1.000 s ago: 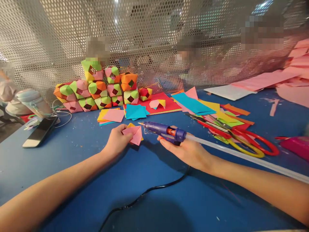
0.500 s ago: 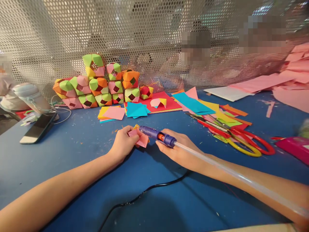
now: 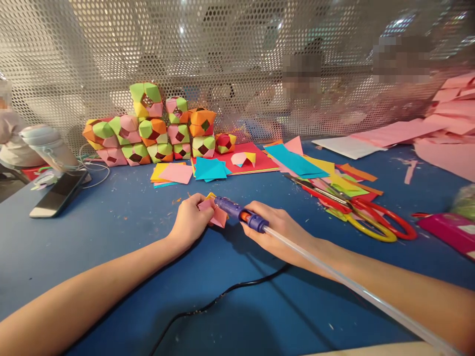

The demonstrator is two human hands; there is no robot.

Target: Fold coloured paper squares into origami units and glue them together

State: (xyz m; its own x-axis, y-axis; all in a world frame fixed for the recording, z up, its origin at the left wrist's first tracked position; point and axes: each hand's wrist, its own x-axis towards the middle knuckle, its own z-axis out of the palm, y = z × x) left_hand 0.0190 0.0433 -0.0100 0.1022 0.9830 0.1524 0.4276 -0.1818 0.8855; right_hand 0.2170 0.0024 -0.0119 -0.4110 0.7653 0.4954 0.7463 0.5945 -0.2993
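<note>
Nozzle tip of the glue gun (image 3: 237, 211) is hidden, probably inside the pink folded paper (image 3: 218, 217).

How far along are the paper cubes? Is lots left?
Done: a stack of coloured cubes stands by the mesh. In hand: the left hand pinches a pink folded piece; the right hand holds the glue gun to it. To do: flat paper sheets lie unused.

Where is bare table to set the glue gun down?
Bare table: between phone and left hand holding folded paper; also nearside, right of the cord. Crowded: cubes, sheets, scissors beyond the right hand and glue gun.
</note>
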